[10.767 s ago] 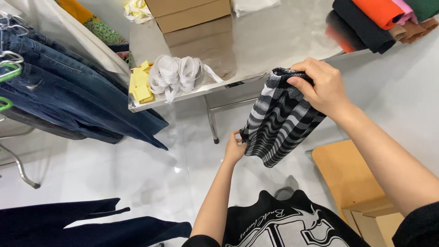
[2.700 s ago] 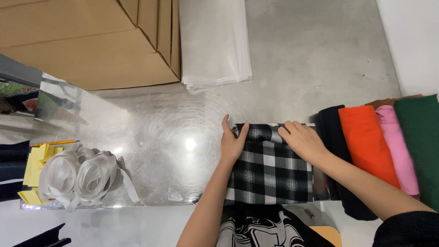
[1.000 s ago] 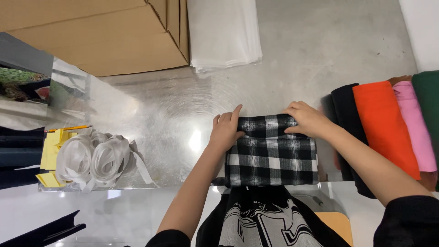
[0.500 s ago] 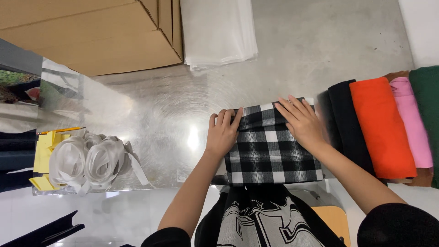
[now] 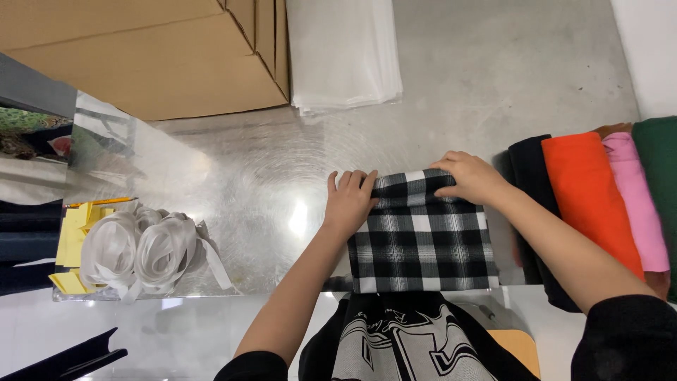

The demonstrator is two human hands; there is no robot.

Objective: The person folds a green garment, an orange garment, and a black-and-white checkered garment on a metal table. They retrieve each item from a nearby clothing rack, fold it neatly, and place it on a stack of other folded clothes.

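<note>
Two hands work the folded plaid cloth (image 5: 421, 236) at lower centre of the steel desk (image 5: 451, 77). Our left hand (image 5: 348, 201) lies on its upper left corner, fingers curled over the edge. Our right hand (image 5: 471, 176) pinches the top fold, though how firmly we cannot tell. Rolled fabrics (image 5: 599, 197) sit right of it; tape rolls (image 5: 141, 250) lower left; boxes (image 5: 148, 56) upper left.

Bare forearms up from each grip, left hand (image 5: 349, 201) and right hand (image 5: 471, 176) unadorned. Black short sleeves (image 5: 627, 337) at the upper arms. Black shirt front (image 5: 402, 342) with a white and grey graphic print.
</note>
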